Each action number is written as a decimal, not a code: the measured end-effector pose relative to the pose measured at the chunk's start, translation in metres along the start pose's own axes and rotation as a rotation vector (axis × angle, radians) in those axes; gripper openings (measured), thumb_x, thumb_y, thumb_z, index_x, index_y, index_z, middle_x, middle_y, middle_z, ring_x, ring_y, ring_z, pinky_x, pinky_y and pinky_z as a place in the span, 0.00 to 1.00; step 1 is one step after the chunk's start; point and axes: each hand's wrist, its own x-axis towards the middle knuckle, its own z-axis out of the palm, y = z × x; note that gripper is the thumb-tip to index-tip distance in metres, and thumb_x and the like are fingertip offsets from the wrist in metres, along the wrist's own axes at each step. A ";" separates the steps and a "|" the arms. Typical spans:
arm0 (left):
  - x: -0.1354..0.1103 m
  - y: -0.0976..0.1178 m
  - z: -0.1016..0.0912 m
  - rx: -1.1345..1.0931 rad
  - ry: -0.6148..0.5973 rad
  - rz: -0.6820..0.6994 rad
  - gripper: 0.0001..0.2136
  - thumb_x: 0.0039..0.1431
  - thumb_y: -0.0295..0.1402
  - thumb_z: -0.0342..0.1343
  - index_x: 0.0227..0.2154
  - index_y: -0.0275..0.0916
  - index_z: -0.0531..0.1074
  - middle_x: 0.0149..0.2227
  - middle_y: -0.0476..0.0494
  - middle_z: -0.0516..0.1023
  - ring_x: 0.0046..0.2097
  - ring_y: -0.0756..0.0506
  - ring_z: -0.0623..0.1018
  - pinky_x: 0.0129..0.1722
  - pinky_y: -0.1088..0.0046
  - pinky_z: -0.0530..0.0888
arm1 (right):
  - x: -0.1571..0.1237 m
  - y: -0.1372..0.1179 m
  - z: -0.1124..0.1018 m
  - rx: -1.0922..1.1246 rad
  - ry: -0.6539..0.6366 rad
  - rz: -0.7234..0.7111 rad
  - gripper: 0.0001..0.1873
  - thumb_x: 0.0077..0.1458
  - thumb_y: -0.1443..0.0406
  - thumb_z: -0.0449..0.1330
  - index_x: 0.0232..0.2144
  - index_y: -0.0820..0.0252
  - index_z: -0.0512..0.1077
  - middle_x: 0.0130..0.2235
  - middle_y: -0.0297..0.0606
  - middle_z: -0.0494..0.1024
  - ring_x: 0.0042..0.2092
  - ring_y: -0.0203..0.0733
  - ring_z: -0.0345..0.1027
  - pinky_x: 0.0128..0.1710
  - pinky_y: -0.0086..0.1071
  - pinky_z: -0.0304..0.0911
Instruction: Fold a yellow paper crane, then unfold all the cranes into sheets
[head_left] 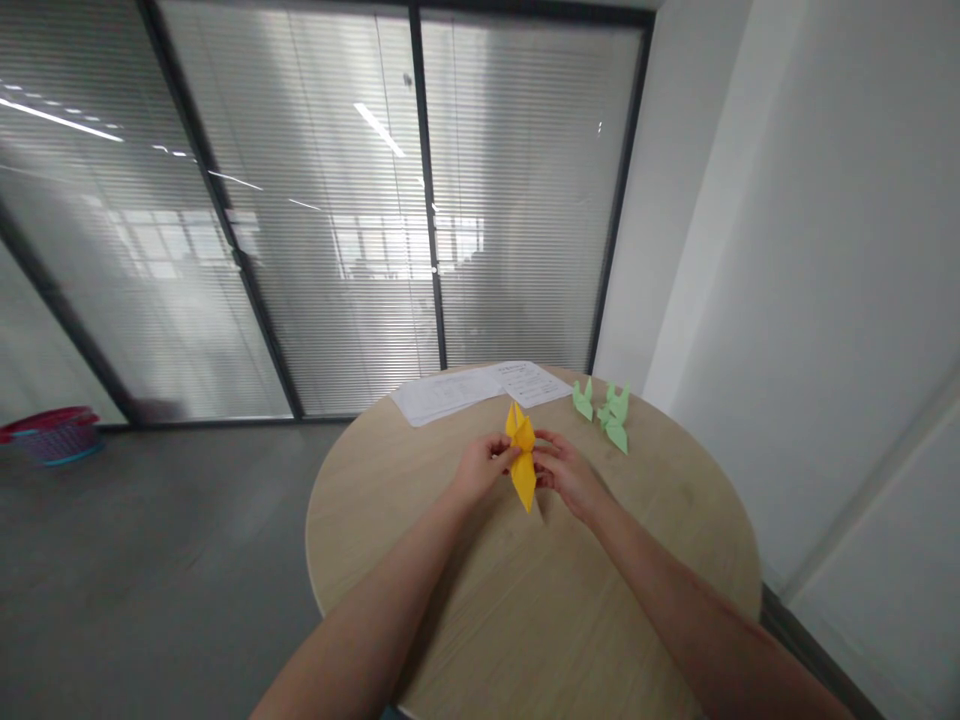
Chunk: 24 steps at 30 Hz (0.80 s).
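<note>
Together, left hand (480,466) and right hand (564,472) pinch the yellow paper fold (523,456). Its long axis seemingly runs away from the person, forked tips farthest.

Yellow folded paper figure (523,455), long and pointed, upright above the table; partly folded

You get a single view, from the camera on your head. It faces forward and a little down across the round table (510,620). Your forearms (390,600) run up from the bottom edge, and your left hand (480,468) and right hand (571,478), pinching the yellow paper (523,465), sit mid-frame, fairly near. Beyond, it reaches the glass wall (322,220) and the floor (150,560) on the left.
</note>
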 end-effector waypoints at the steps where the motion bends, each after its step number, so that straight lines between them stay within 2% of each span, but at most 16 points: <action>1: 0.001 -0.002 0.000 -0.016 0.002 0.004 0.14 0.57 0.43 0.61 0.33 0.34 0.74 0.31 0.44 0.79 0.31 0.47 0.76 0.32 0.72 0.72 | -0.001 0.000 0.000 -0.002 -0.010 -0.007 0.28 0.48 0.60 0.68 0.51 0.54 0.68 0.41 0.39 0.82 0.36 0.44 0.77 0.30 0.32 0.70; 5: 0.002 -0.004 0.001 -0.018 0.022 0.037 0.15 0.57 0.45 0.61 0.32 0.36 0.72 0.30 0.44 0.78 0.30 0.47 0.75 0.31 0.72 0.72 | -0.001 0.002 0.000 -0.017 -0.019 -0.039 0.27 0.47 0.58 0.70 0.49 0.54 0.69 0.42 0.39 0.81 0.38 0.45 0.77 0.30 0.31 0.71; 10: -0.001 -0.001 0.002 0.065 -0.003 0.078 0.10 0.61 0.41 0.57 0.34 0.37 0.72 0.33 0.41 0.79 0.33 0.45 0.77 0.32 0.70 0.72 | 0.005 0.009 -0.004 -0.050 0.035 -0.052 0.35 0.47 0.57 0.71 0.56 0.51 0.66 0.37 0.35 0.80 0.36 0.43 0.76 0.31 0.32 0.71; 12: -0.002 0.000 0.002 0.074 -0.014 0.094 0.08 0.61 0.38 0.57 0.34 0.38 0.72 0.32 0.42 0.79 0.34 0.45 0.77 0.32 0.70 0.72 | 0.007 0.011 -0.006 -0.067 0.043 -0.051 0.34 0.48 0.56 0.70 0.57 0.52 0.68 0.35 0.34 0.80 0.34 0.41 0.76 0.30 0.31 0.70; 15: -0.003 0.002 0.003 0.101 -0.022 0.094 0.06 0.60 0.37 0.57 0.33 0.39 0.72 0.32 0.43 0.79 0.33 0.45 0.77 0.33 0.70 0.72 | 0.009 0.013 -0.009 -0.094 0.029 -0.044 0.31 0.48 0.54 0.70 0.54 0.54 0.72 0.34 0.36 0.80 0.33 0.41 0.75 0.30 0.31 0.69; 21: -0.004 0.006 0.002 0.227 0.011 0.083 0.11 0.61 0.38 0.53 0.33 0.36 0.76 0.34 0.41 0.79 0.36 0.44 0.77 0.35 0.69 0.73 | 0.007 0.011 -0.007 -0.104 -0.023 -0.020 0.25 0.47 0.51 0.70 0.46 0.55 0.77 0.40 0.40 0.83 0.37 0.44 0.77 0.32 0.33 0.70; 24: -0.004 0.007 0.002 0.198 0.037 0.056 0.10 0.60 0.36 0.53 0.33 0.36 0.75 0.33 0.42 0.79 0.34 0.46 0.77 0.34 0.70 0.74 | 0.007 0.012 -0.006 -0.118 -0.006 -0.017 0.23 0.46 0.50 0.70 0.41 0.57 0.78 0.38 0.41 0.82 0.35 0.44 0.76 0.31 0.32 0.69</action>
